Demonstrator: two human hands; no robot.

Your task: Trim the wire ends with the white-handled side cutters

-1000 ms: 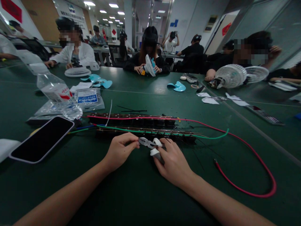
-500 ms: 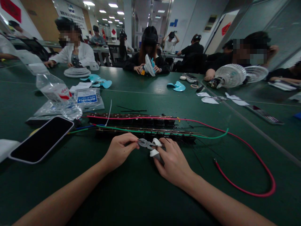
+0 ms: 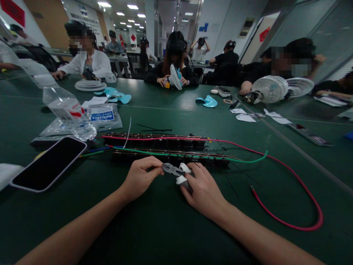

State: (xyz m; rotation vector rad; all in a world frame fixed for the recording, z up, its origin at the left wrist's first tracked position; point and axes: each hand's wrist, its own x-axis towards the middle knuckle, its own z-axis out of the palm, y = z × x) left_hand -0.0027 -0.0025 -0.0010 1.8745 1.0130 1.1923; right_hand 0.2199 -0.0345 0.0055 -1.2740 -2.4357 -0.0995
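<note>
My right hand is wrapped round the handles of a pair of pliers, whose metal jaws point left. The jaw tips meet the fingertips of my left hand, which are pinched together; what they hold is too small to make out. Just beyond both hands lie two long black strips side by side. A red wire runs along the far strip and curls round to the right. A green wire follows the near one. A pale cable tie sticks up from the strips.
A phone, a plastic bottle and a plastic packet are at the left. Thin black ties lie behind the strips. Across the green table people sit with fan parts and blue blades.
</note>
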